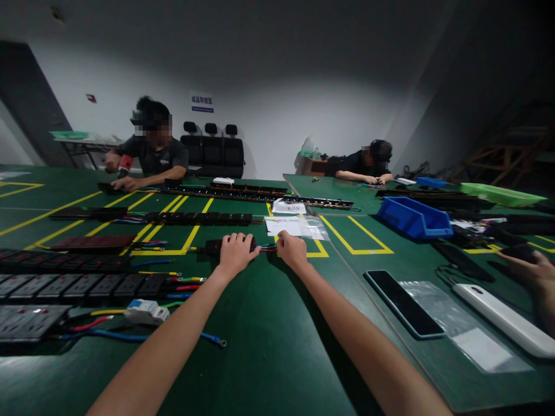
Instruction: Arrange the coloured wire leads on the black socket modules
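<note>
My left hand (235, 252) lies over a small black socket block (213, 248) on the green table, its fingers curled across the top. Coloured wires (269, 247), green, blue and red among them, run from the block's right end. My right hand (292, 251) is closed at the far end of these wires, its fingertips pinched together; the wire ends are hidden in it. Just beyond both hands, a white paper sheet (286, 225) in a clear sleeve lies flat. A row of black socket modules (199, 218) stretches behind my left hand.
Several socket strips (82, 286) with lugged wires and a white breaker (146, 312) fill the left. To the right are a phone (403, 303), a white power bank (505, 318) and a blue bin (414, 218). A co-worker's hand (535, 268) enters at right; two people sit opposite, one holding a red drill (125, 165).
</note>
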A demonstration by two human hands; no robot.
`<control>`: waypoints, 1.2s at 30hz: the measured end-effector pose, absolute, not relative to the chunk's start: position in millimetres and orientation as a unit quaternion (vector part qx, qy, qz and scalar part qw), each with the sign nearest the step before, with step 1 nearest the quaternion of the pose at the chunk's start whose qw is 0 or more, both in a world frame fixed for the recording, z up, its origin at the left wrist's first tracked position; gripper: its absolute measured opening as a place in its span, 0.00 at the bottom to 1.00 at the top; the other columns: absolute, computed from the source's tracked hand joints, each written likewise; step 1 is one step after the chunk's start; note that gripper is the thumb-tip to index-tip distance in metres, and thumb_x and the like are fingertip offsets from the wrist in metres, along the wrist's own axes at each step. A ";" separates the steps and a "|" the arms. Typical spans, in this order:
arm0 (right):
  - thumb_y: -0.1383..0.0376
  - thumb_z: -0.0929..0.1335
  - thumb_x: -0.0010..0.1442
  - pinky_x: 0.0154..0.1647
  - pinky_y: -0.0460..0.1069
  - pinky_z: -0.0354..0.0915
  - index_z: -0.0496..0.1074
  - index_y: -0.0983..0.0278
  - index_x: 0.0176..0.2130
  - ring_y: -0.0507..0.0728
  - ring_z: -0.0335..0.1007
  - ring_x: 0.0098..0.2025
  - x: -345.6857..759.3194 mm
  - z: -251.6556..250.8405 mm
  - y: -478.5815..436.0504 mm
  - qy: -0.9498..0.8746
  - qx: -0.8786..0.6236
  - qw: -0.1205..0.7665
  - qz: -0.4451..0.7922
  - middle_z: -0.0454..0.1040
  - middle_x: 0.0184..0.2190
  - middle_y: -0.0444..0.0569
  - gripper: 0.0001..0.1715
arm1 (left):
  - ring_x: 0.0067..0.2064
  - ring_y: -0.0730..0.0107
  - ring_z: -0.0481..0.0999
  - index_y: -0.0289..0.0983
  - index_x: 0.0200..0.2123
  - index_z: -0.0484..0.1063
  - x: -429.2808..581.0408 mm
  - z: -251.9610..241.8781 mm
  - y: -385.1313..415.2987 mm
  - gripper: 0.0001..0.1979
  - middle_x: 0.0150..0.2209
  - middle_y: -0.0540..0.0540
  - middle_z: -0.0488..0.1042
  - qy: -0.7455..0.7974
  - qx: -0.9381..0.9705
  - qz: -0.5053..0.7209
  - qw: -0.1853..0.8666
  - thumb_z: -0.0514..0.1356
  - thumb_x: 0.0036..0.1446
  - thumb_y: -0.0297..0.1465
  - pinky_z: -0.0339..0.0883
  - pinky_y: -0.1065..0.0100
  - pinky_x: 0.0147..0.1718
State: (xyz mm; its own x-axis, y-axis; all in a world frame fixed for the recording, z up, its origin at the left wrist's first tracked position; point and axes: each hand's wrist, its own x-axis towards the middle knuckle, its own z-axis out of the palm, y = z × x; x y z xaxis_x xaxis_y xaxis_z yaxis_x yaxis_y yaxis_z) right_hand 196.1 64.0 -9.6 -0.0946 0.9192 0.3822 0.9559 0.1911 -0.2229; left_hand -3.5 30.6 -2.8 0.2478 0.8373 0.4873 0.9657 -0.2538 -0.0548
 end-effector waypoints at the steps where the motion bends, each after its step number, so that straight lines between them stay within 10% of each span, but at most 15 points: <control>1: 0.63 0.60 0.70 0.36 0.47 0.58 0.72 0.60 0.51 0.56 0.76 0.37 196.3 -9.4 64.0 -0.739 -0.635 0.224 -0.039 0.81 0.39 0.51 0.16 | 0.49 0.47 0.71 0.37 0.53 0.73 -3.6 -2.9 30.6 0.27 0.46 0.35 0.76 -0.585 -0.770 -0.183 0.176 0.48 0.67 0.50 0.57 0.52 0.47; 36: 0.64 0.59 0.69 0.40 0.48 0.62 0.61 0.64 0.61 0.58 0.76 0.43 196.4 -9.0 64.1 -0.762 -0.622 0.178 -0.029 0.79 0.45 0.55 0.22 | 0.47 0.49 0.73 0.35 0.52 0.73 -4.8 -2.3 31.8 0.28 0.45 0.36 0.77 -0.574 -0.777 -0.185 0.181 0.48 0.67 0.50 0.58 0.52 0.46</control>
